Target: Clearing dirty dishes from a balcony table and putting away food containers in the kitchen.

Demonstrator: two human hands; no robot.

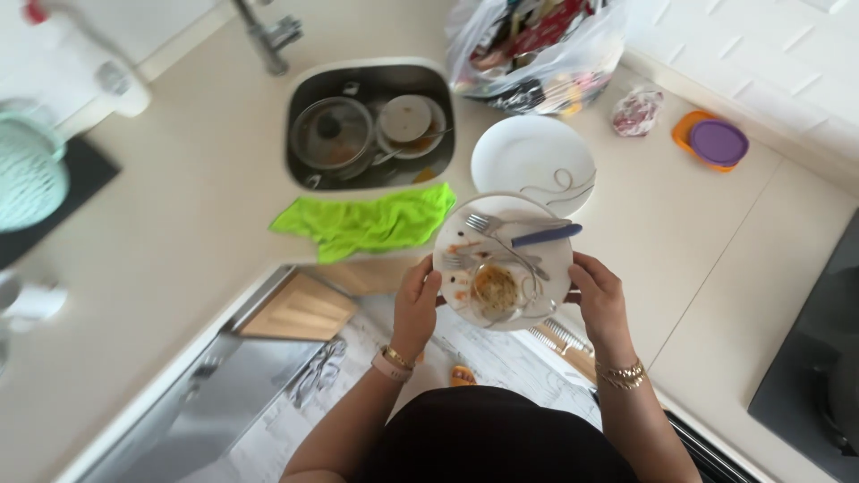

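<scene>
Head view: left hand [416, 302] and right hand [599, 298] grasp opposite rims of a soiled round white plate [548, 259] bearing forks [488, 224], beside a green cloth [371, 222].

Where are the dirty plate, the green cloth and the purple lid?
dirty plate [546, 255], head view, bare right part of its face
green cloth [371, 222], head view, middle of the fabric
purple lid [718, 142], head view, centre of its top

- I see the teal colander [27, 174] cut off by the left edge.
- The black hob [819, 358] runs off right.
- My fingers under the dirty plate [503, 261] are hidden.
</scene>
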